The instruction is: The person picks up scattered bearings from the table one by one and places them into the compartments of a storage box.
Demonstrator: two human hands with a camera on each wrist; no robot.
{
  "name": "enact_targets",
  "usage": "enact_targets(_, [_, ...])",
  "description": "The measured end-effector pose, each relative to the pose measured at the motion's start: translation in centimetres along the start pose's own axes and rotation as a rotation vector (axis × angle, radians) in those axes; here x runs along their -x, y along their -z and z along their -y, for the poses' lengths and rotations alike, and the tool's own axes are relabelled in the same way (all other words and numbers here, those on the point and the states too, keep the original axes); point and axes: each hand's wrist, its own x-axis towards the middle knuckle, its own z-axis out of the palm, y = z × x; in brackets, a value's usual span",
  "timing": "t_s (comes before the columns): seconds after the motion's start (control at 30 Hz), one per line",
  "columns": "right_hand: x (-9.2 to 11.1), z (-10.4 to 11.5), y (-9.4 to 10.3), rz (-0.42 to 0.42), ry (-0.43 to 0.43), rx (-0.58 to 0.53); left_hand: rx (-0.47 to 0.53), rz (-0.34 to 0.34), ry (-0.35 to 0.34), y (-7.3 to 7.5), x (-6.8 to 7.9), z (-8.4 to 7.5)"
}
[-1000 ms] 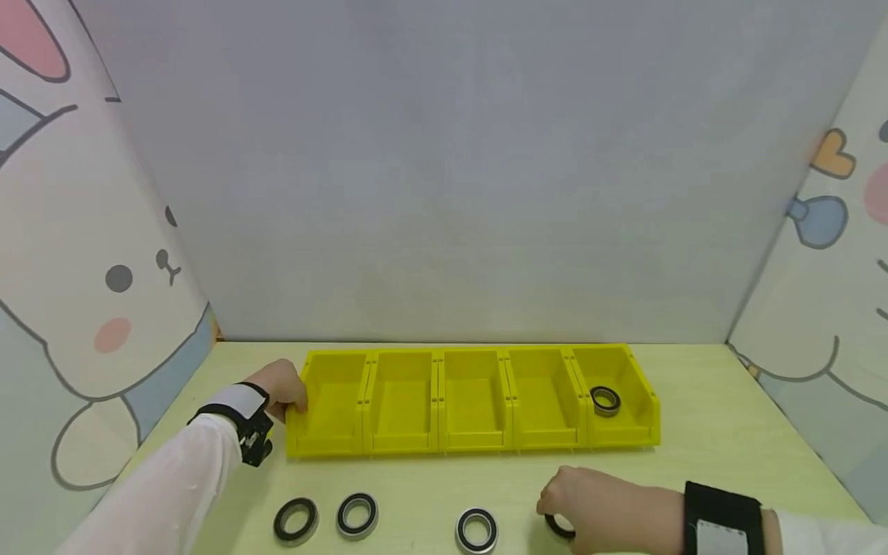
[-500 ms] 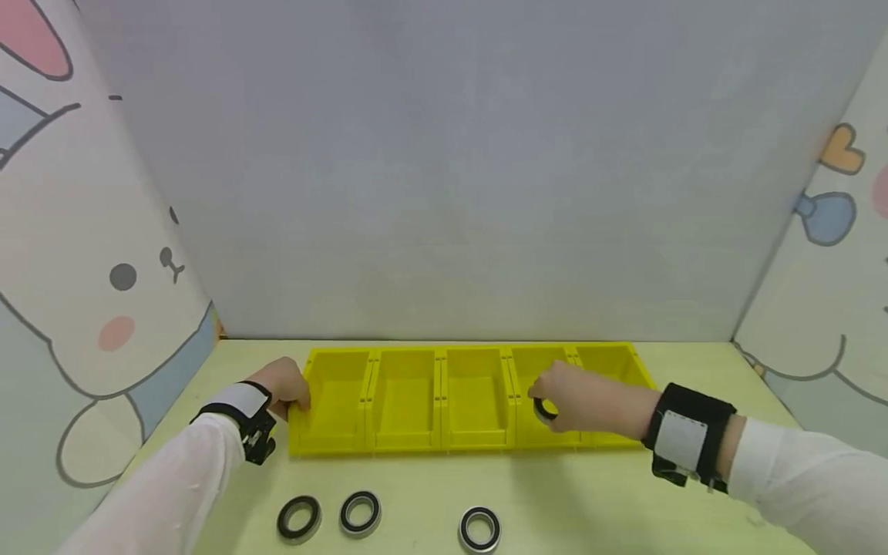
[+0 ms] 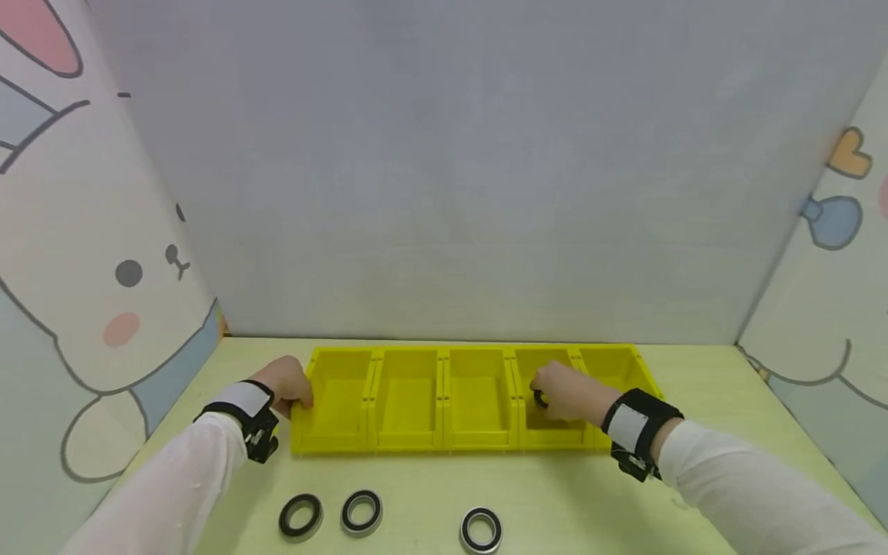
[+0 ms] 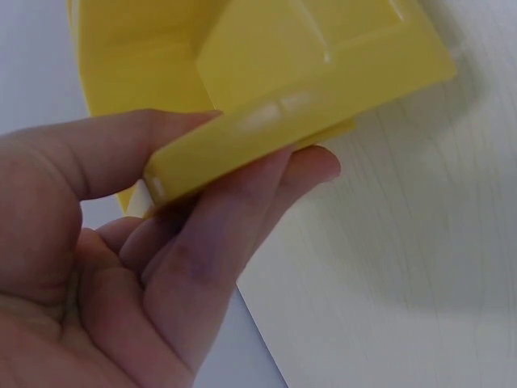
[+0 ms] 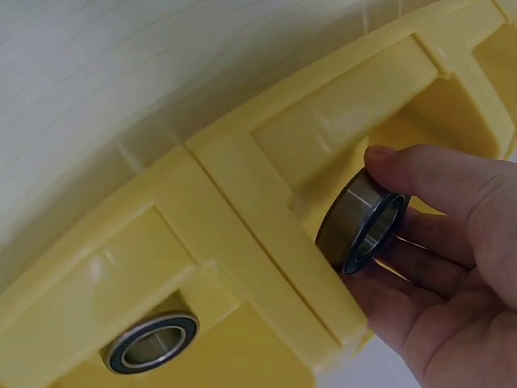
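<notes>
My right hand (image 3: 563,391) pinches a ball bearing (image 5: 361,222) between thumb and fingers, down inside the fourth compartment from the left of a yellow bin row (image 3: 444,441). In the right wrist view the bearing is tilted, its steel outer ring and dark seal showing. Another bearing (image 5: 152,343) lies in the neighbouring rightmost compartment; my right arm hides it in the head view. At the row's left end my left hand (image 3: 287,383) grips the yellow side wall (image 4: 242,141), thumb inside and fingers outside.
On the table in front of the row lie three more bearings: a left one (image 3: 301,516), one beside it (image 3: 361,512), and one further right (image 3: 481,530). A grey back wall (image 3: 444,193) and printed side panels (image 3: 125,331) surround the pale table (image 3: 416,493).
My right hand has lifted a bearing off the front right of the table and carried it forward into the fourth compartment. The left hand keeps its grip on the side wall.
</notes>
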Motion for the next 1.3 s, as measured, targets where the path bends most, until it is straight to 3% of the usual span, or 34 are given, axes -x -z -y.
enact_targets(0.33, [-1.2, -1.2, -2.5, -0.044, 0.028, -0.026, 0.004, -0.001, 0.001, -0.1, -0.4, 0.1])
enact_targets(0.67, [-1.2, -1.4, -3.2, -0.070, 0.065, -0.001, 0.018, 0.006, -0.013, 0.0, -0.1, 0.0])
enact_targets(0.83, [-0.8, -0.7, -2.4, 0.000, 0.005, -0.022, -0.002, 0.003, -0.023, 0.0, -0.1, 0.0])
enact_targets(1.0, [1.4, 1.5, 0.3, 0.004, -0.070, -0.003, -0.001, 0.008, -0.026, -0.1, 0.1, -0.2])
enact_targets(1.17, [4.2, 4.7, 2.0, -0.105, 0.110, 0.103, -0.001, 0.003, -0.017, 0.0, 0.1, -0.2])
enact_targets(1.3, [5.8, 7.2, 0.6, -0.109, 0.254, 0.088, -0.007, 0.004, -0.014, 0.0, 0.1, -0.1])
